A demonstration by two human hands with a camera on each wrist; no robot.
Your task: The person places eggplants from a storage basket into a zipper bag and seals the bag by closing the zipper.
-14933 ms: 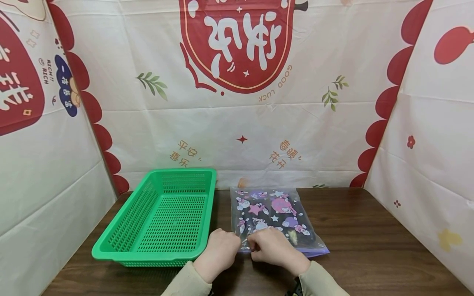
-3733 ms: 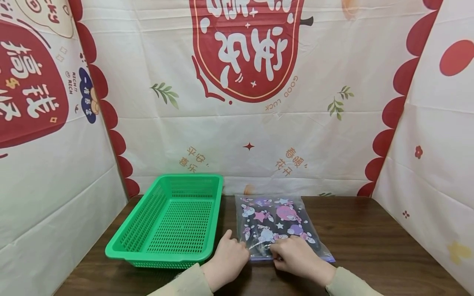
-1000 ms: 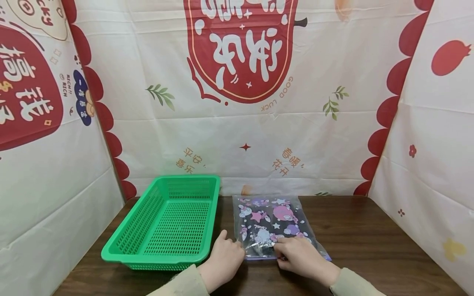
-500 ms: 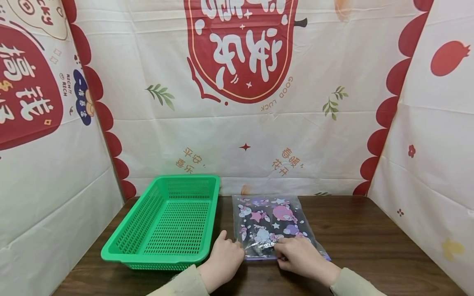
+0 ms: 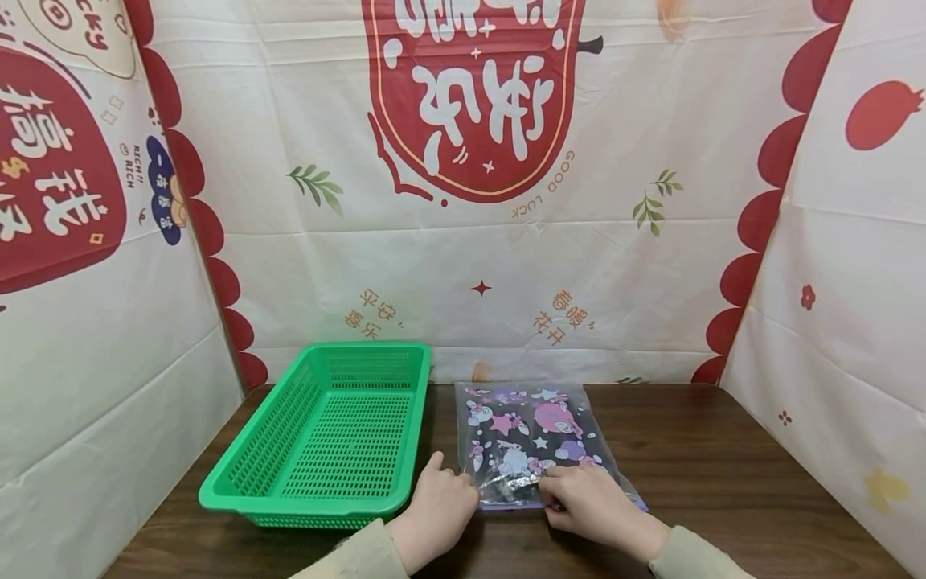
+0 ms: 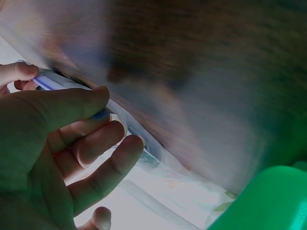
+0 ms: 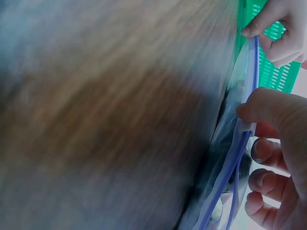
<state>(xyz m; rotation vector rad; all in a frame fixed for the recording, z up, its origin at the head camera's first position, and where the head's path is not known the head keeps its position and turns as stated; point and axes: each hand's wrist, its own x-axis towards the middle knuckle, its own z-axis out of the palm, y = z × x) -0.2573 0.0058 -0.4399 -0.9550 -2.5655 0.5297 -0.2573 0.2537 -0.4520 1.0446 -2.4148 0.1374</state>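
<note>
A clear zip bag (image 5: 517,430) lies on the table, printed with pink, purple and white cartoon figures and stars over dark contents I cannot make out. My left hand (image 5: 440,508) pinches the near left corner of its purple-edged mouth between thumb and index finger. With thumb and index finger, my right hand (image 5: 589,508) grips a whitish slider (image 7: 245,126) on the purple zip strip (image 7: 256,62). In the right wrist view the strip runs as one band between the hands. Beyond the slider, away from the left hand, it parts into two lines.
An empty green plastic basket (image 5: 210,492) with perforated walls stands left of the bag, close to my left hand. The dark wood table (image 5: 709,474) stretches out to the right. A printed cloth (image 5: 448,249) hangs behind and at both sides.
Compared with the oldest frame, my right hand sits farther right along the bag's edge, and the gap between the hands is wider. Over the last second both hands hold almost the same place.
</note>
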